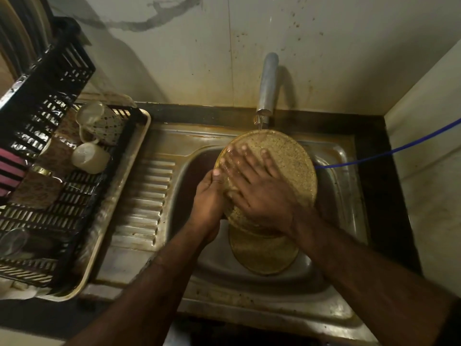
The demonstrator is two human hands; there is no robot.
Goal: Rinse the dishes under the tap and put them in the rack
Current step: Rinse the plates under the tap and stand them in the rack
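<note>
A round speckled tan plate (287,156) is held tilted over the steel sink (334,236), its top edge under the water running from the tap (268,83). My left hand (209,198) grips the plate's lower left rim, thumb on its face. My right hand (257,186) lies flat on the plate's face with fingers spread. Another similar plate (262,253) lies in the sink basin below. The black plastic rack (45,151) stands at the left on a cream tray (112,221).
The rack holds a spotted mug (99,121), a white mug (89,157), a glass (13,242) and several dark square items. A ribbed draining board (144,196) lies between rack and basin. A blue hose (389,152) runs in from the right. Walls close behind and right.
</note>
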